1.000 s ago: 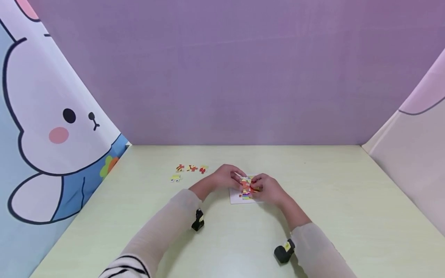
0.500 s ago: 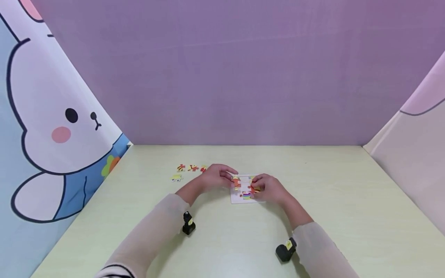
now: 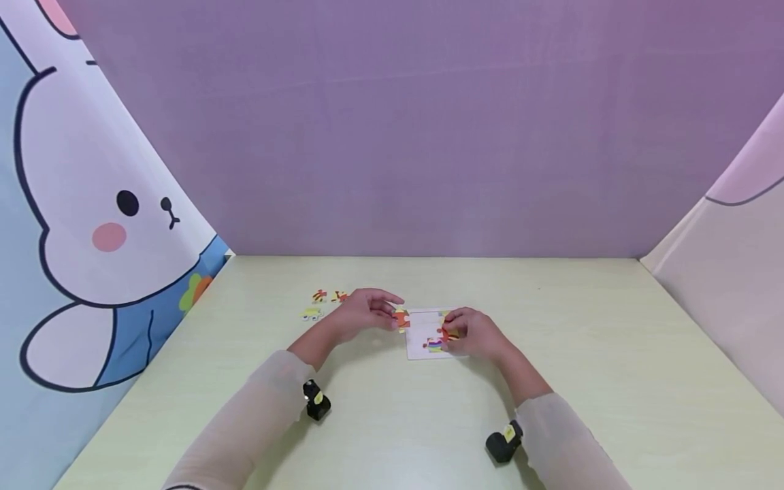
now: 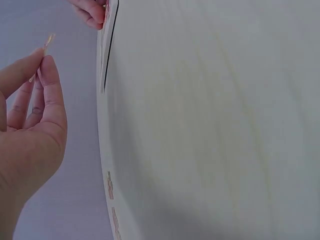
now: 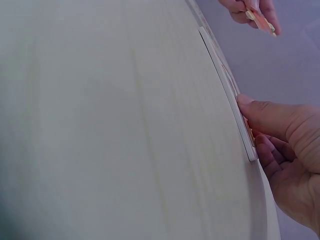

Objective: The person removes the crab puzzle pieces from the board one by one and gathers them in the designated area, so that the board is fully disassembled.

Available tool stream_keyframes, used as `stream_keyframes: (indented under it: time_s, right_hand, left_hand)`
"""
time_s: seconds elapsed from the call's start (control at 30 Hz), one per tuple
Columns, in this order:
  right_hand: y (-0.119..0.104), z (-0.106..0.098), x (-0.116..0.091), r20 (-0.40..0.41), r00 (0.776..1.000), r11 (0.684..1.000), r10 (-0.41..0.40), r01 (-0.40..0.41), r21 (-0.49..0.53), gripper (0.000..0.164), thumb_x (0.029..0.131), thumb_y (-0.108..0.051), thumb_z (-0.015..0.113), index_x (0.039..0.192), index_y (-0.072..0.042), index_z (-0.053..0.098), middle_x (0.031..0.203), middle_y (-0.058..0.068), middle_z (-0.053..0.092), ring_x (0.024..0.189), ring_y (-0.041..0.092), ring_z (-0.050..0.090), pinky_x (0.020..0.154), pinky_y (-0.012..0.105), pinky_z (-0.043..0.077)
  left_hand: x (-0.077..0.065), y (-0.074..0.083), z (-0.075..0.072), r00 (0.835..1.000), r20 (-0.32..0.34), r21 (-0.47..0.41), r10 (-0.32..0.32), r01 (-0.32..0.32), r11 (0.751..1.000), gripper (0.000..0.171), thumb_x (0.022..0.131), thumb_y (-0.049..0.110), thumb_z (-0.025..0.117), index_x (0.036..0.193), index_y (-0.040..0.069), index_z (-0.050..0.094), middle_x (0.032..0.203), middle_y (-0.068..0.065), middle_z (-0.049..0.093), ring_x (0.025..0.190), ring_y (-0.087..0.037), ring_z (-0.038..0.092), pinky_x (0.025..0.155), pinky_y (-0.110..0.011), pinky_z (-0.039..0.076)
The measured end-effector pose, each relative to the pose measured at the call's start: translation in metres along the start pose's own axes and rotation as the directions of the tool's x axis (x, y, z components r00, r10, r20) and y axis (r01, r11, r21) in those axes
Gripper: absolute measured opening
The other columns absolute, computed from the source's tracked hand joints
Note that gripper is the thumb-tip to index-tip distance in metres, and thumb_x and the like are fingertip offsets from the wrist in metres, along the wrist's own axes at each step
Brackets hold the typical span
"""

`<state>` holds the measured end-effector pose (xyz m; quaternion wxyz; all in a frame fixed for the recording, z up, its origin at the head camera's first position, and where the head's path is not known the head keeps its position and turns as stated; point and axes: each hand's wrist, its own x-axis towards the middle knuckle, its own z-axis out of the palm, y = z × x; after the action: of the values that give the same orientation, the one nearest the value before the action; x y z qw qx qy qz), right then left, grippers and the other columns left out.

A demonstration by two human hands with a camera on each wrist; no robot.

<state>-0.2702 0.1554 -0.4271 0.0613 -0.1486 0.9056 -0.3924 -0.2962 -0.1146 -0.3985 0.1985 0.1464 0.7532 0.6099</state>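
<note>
My left hand [image 3: 361, 314] pinches an orange-and-yellow jigsaw piece [image 3: 401, 319] between thumb and fingertips, just off the left edge of a white puzzle board [image 3: 421, 328]. In the left wrist view the piece [image 4: 49, 44] appears edge-on, raised above the table. My right hand [image 3: 480, 335] grips the board's right side, its thumb [image 5: 265, 116] resting on the top and the other fingers curled at the edge. Several joined pieces, among them a rainbow-striped one [image 3: 435, 345], lie on the board's right part, partly hidden by that hand.
Loose jigsaw pieces lie left of the board: a red-and-yellow one [image 3: 319, 296], another red one [image 3: 339, 297] and a pale yellow one [image 3: 312, 314]. My left hand may hide another. A purple backdrop [image 3: 429, 136] stands behind the table [image 3: 582, 327].
The left hand has lifted the orange piece away from the board's middle and carried it left, baring white board. The right hand has stayed almost still.
</note>
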Motion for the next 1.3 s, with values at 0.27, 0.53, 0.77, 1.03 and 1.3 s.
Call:
stream_keyframes:
  time_s: [0.27, 0.53, 0.77, 1.03, 1.3]
  right_hand:
    - [0.000, -0.001, -0.001, -0.003, 1.000, 1.000, -0.023, 0.023, -0.006, 0.032, 0.077, -0.010, 0.083, 0.104, 0.003, 0.074, 0.122, 0.007, 0.059, 0.115, 0.029, 0.051, 0.096, 0.043, 0.042]
    - [0.001, 0.001, -0.002, -0.006, 1.000, 1.000, 0.000, 0.000, -0.004, 0.033, 0.076, -0.010, 0.084, 0.106, 0.002, 0.074, 0.121, 0.005, 0.059, 0.112, 0.026, 0.051, 0.093, 0.039, 0.044]
    - [0.000, 0.000, -0.001, -0.006, 1.000, 1.000, 0.018, -0.018, -0.004, 0.034, 0.078, -0.011, 0.083, 0.108, 0.000, 0.074, 0.123, 0.004, 0.059, 0.115, 0.026, 0.050, 0.095, 0.040, 0.044]
    - [0.002, 0.000, -0.001, -0.010, 1.000, 1.000, 0.012, -0.013, -0.006, 0.034, 0.077, -0.011, 0.084, 0.108, 0.000, 0.074, 0.122, 0.004, 0.059, 0.115, 0.026, 0.050, 0.094, 0.040, 0.044]
    - [0.001, 0.000, -0.003, -0.006, 1.000, 1.000, 0.011, -0.011, -0.012, 0.034, 0.077, -0.011, 0.083, 0.108, 0.001, 0.073, 0.123, 0.005, 0.059, 0.114, 0.027, 0.050, 0.094, 0.040, 0.044]
  left_hand:
    - [-0.011, -0.004, -0.009, 1.000, -0.011, 0.018, -0.014, 0.014, 1.000, 0.050, 0.080, -0.007, 0.075, 0.127, -0.006, 0.059, 0.096, -0.010, 0.066, 0.088, -0.020, 0.065, 0.079, -0.032, 0.056]
    - [-0.024, -0.005, -0.023, 0.998, -0.061, 0.052, -0.031, 0.034, 0.998, 0.051, 0.079, -0.002, 0.078, 0.128, -0.001, 0.061, 0.102, -0.011, 0.063, 0.092, -0.022, 0.061, 0.081, -0.033, 0.055]
    - [-0.031, -0.010, -0.037, 0.998, -0.070, 0.045, -0.007, 0.010, 0.999, 0.052, 0.081, -0.004, 0.076, 0.129, -0.005, 0.058, 0.102, -0.011, 0.064, 0.094, -0.022, 0.061, 0.083, -0.034, 0.055]
    - [-0.039, -0.016, -0.057, 0.998, -0.069, 0.087, 0.003, 0.003, 0.996, 0.050, 0.083, -0.003, 0.074, 0.130, -0.005, 0.058, 0.100, -0.010, 0.065, 0.092, -0.019, 0.063, 0.083, -0.032, 0.055]
    - [-0.044, -0.023, -0.079, 0.994, -0.105, 0.109, -0.030, 0.042, 0.993, 0.051, 0.083, -0.005, 0.073, 0.131, -0.004, 0.057, 0.099, -0.009, 0.063, 0.090, -0.018, 0.063, 0.080, -0.031, 0.055]
